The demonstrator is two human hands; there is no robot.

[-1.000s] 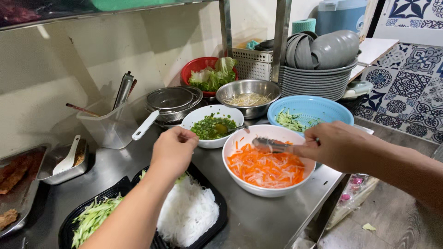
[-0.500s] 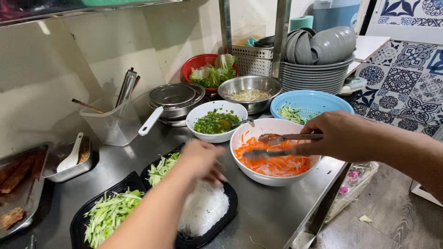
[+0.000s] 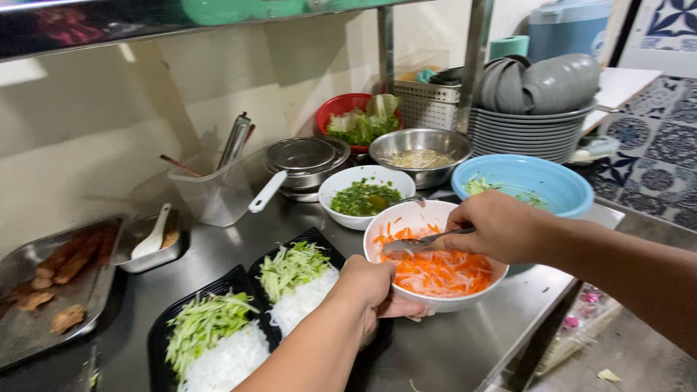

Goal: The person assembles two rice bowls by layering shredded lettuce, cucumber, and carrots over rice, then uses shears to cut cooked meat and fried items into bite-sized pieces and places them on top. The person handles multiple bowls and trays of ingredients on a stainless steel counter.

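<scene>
While left hand [image 3: 370,287] fingers cupped it, white bowl [image 3: 435,299] of shredded carrot; right hand [image 3: 501,226] fingers pinching tongs [image 3: 421,242].

A single head-worn view looks down and forward from close above a steel counter [image 3: 472,348], facing the wall behind it; the counter fills the lower frame, its right edge dropping to the floor.

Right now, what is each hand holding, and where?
The left hand grips the near rim of the white bowl of shredded carrot; the right hand holds metal tongs by their handle end.
</scene>
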